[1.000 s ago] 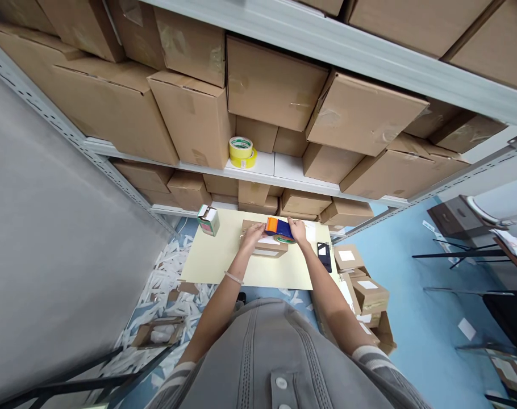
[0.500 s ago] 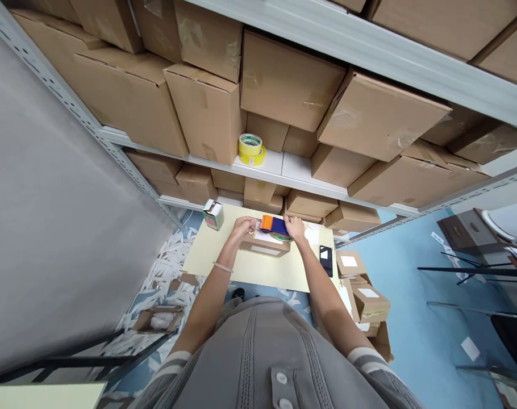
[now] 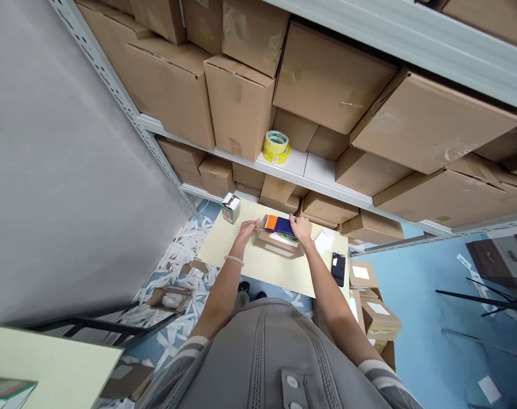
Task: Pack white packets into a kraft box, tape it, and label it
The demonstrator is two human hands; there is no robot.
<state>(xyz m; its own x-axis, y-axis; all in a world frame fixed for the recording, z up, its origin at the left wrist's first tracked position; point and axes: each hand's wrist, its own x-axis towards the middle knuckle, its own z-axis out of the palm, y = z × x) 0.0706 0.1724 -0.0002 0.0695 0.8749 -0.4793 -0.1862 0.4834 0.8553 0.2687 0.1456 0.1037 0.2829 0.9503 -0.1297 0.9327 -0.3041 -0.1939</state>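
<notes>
On a pale yellow board (image 3: pixel 258 267) lies an open cardboard box (image 3: pixel 279 248). An orange and navy packet (image 3: pixel 279 225) sits in its opening, over a sheet of white paper (image 3: pixel 283 238) and a green-rimmed tape roll (image 3: pixel 290 237), both mostly hidden. My left hand (image 3: pixel 247 229) grips the box's left flap. My right hand (image 3: pixel 301 228) is at the packet's navy end, its fingers touching it. The box's far side is hidden behind the packet and flaps.
A small printed box (image 3: pixel 230 208) stands at the board's far left corner, and a black phone (image 3: pixel 338 269) lies near its right edge. Small parcels (image 3: pixel 375 318) are stacked at right. Cartons fill the shelves ahead, with a yellow tape roll (image 3: pixel 276 146) on one. White paper scraps cover the floor.
The orange and navy packet has settled lower into the box opening, and my hands have drawn closer around it. The whole view has tilted and shifted as my head turned.
</notes>
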